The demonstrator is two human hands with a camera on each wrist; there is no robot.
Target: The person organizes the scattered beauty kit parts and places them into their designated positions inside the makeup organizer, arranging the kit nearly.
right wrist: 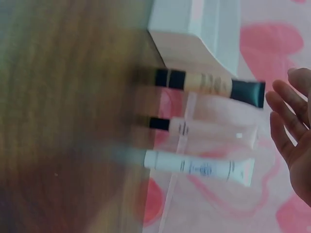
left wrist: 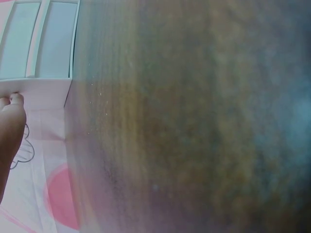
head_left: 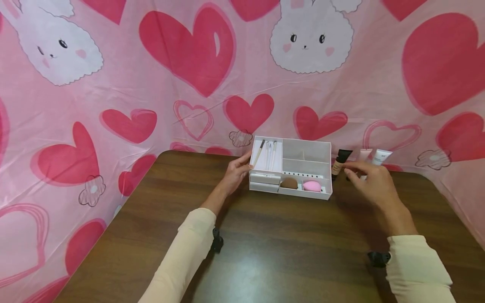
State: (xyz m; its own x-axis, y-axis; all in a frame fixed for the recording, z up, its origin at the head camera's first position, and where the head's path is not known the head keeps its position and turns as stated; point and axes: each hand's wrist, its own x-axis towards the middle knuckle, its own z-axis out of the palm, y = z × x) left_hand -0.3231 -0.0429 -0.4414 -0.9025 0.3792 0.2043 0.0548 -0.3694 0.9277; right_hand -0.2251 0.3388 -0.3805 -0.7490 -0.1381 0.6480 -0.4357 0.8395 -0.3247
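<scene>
White organizer box [head_left: 307, 148] on a brown wooden table [head_left: 246, 248], close to a pink cloth [head_left: 125, 54] printed with hearts and rabbits. The box's left section bears slender brushes [head_left: 259, 153] above two small drawers [head_left: 264, 187]; a brown sponge [head_left: 289, 183] and a pink sponge [head_left: 312, 186] lie in the front compartment. Just beyond its right wall, three tubes stand on their caps in a row: a beige tube [right wrist: 209, 84] with black ends, nearest the box, then a pale pink tube [right wrist: 214, 131] and a white tube [right wrist: 199, 166]. In the head view the right hand [head_left: 373, 181] partly covers the latter two. Both forearms, in cream sleeves [head_left: 420, 267], extend forward over the table. The left hand [head_left: 233, 176] rests against the box's left side, fingertips on the outer wall, grasping nothing. The right hand, fingers loosely bent and parted, is near the beige tube's upper end; the right wrist view shows a gap between them, the grip unfilled.
</scene>
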